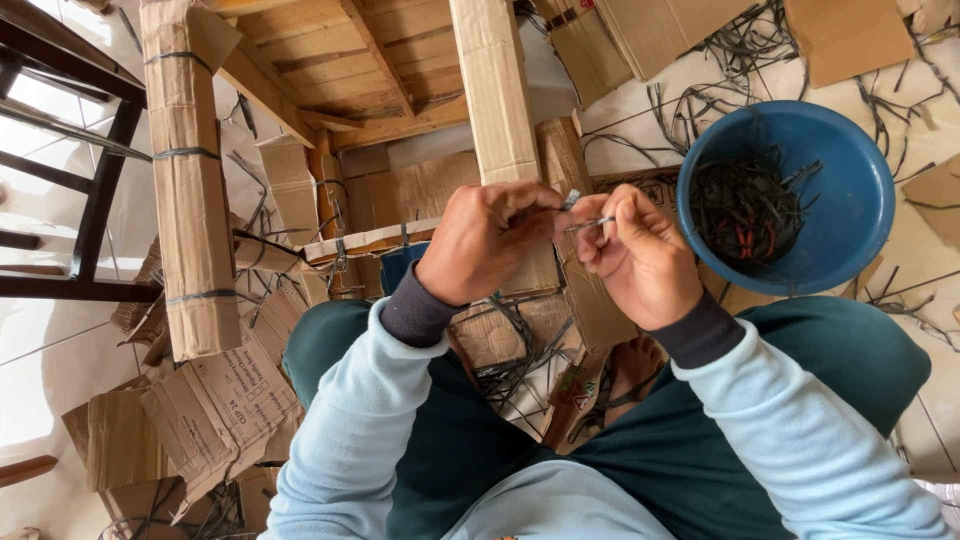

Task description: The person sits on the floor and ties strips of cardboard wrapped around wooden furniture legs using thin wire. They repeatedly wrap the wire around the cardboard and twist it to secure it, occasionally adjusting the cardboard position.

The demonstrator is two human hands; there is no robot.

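Tiled floor (40, 390) | brown cardboard flaps (215, 400) | hands (565, 240) pinch strip (588, 223)

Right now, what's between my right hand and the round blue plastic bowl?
In the head view, only bare pale floor separates the right hand from the blue bowl.

Pale tiled floor (40, 380) under cardboard scraps (215, 405), dark strips (700, 110), a blue bowl (850, 215).

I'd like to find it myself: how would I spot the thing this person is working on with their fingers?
Start at the big blue bowl of dark strips. Just left of it, the left hand and right hand meet, pinching a thin strip between fingertips. Unlike the strips littering the floor, it is held in the air.
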